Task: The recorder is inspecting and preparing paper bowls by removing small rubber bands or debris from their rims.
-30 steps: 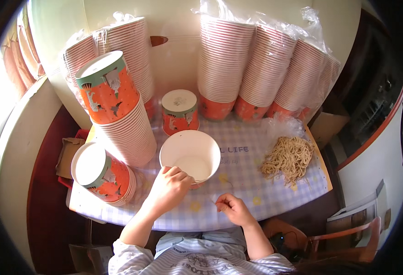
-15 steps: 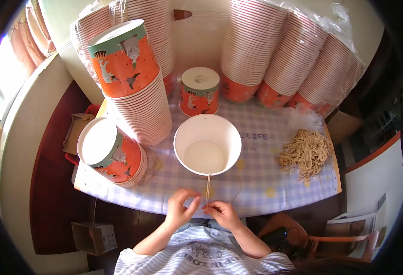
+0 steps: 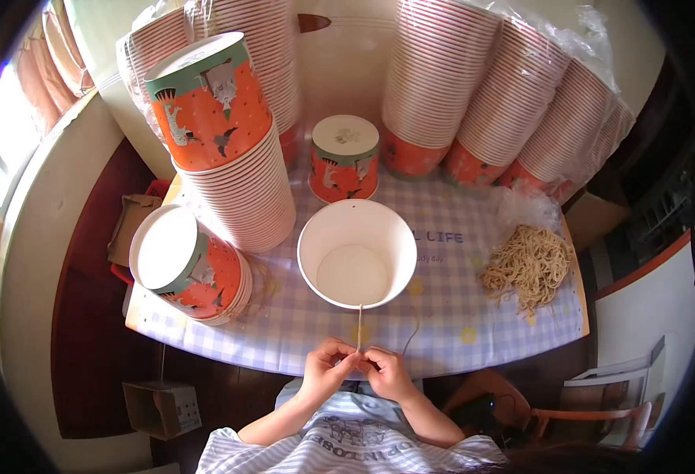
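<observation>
Supporting surface: a small table (image 3: 229,336) covered with a pale blue-and-white checked cloth (image 3: 458,304) with yellow dots.

Items resting directly on the cloth:
- One open white paper bowl (image 3: 357,253), upright, near the front centre.
- One single orange printed cup (image 3: 344,158), upside down, just behind the bowl.
- A tall stack of orange printed cups (image 3: 233,150), inverted, at the left rear.
- A shorter stack (image 3: 189,265) lying tilted at the left front edge.
- Several long cup stacks in clear plastic sleeves (image 3: 505,95), leaning along the back wall.
- A loose pile of tan cords (image 3: 529,265) at the right side, well apart from the bowl.
</observation>
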`<state>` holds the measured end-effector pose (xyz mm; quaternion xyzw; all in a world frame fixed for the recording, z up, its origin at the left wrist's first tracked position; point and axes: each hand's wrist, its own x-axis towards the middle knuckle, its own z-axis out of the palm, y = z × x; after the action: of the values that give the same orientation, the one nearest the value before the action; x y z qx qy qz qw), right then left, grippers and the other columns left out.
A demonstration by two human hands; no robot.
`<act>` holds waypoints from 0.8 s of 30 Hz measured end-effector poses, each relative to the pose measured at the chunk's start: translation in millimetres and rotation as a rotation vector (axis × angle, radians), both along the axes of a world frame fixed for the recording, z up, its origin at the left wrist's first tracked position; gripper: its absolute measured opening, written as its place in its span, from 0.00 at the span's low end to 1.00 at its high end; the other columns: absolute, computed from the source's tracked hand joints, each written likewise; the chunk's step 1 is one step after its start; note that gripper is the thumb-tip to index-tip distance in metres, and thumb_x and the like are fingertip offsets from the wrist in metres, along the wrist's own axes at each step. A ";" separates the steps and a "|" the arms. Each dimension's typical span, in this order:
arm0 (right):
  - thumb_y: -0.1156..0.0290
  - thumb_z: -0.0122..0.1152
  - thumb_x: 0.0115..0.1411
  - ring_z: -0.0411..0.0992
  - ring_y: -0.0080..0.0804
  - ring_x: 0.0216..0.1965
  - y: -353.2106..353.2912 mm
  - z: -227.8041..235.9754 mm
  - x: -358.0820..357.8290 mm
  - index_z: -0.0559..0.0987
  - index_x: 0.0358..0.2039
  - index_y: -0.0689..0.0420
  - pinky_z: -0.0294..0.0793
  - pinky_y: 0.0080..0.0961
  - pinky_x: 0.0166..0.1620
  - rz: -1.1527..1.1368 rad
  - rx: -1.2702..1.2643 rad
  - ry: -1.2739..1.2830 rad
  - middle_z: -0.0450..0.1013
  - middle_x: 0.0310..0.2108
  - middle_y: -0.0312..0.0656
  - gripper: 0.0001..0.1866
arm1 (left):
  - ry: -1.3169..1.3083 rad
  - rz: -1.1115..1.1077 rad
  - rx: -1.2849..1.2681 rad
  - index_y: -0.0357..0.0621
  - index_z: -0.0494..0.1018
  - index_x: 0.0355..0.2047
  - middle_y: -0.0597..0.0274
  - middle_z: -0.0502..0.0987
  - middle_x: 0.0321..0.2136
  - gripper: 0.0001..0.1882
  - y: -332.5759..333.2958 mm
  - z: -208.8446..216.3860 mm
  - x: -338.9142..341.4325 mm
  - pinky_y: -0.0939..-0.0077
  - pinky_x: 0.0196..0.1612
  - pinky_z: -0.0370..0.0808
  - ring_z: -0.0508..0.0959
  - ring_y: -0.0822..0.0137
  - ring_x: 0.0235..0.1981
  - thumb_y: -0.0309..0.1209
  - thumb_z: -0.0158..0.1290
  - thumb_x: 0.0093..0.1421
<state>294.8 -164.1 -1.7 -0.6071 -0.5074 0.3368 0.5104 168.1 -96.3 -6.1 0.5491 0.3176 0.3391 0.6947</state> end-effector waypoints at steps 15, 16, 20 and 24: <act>0.75 0.58 0.48 0.72 0.42 0.27 -8.1 9.9 0.8 0.76 0.24 0.58 0.71 0.32 0.29 0.091 0.006 -0.276 0.73 0.24 0.44 0.02 | -0.066 0.125 -0.092 0.37 0.71 0.25 0.70 0.70 0.23 0.03 13.0 21.7 21.4 0.88 0.30 0.66 0.69 0.81 0.25 0.21 0.54 0.53; 0.75 0.57 0.48 0.72 0.41 0.27 -10.2 9.4 -0.3 0.76 0.24 0.57 0.71 0.32 0.30 0.105 -0.013 -0.298 0.73 0.25 0.43 0.02 | -0.102 0.132 -0.100 0.37 0.71 0.24 0.71 0.70 0.23 0.03 14.3 24.3 23.1 0.88 0.30 0.66 0.68 0.81 0.25 0.21 0.54 0.53; 0.74 0.57 0.49 0.72 0.41 0.27 -15.0 11.2 0.9 0.75 0.24 0.57 0.71 0.32 0.30 0.120 0.025 -0.297 0.72 0.24 0.42 0.02 | -0.091 0.142 -0.026 0.36 0.72 0.23 0.69 0.69 0.23 0.04 12.2 21.7 26.6 0.88 0.27 0.67 0.70 0.81 0.24 0.23 0.56 0.52; 0.74 0.54 0.47 0.71 0.41 0.26 -19.5 11.1 4.8 0.74 0.23 0.56 0.71 0.34 0.29 0.196 -0.026 -0.473 0.70 0.22 0.41 0.02 | -0.035 0.143 0.066 0.36 0.72 0.22 0.69 0.69 0.23 0.04 10.0 10.7 22.8 0.88 0.27 0.67 0.70 0.81 0.24 0.23 0.56 0.52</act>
<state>299.6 -183.6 9.4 -0.6234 -0.6648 0.2399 0.3343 190.9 -86.3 4.6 0.5415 0.3322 0.4078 0.6558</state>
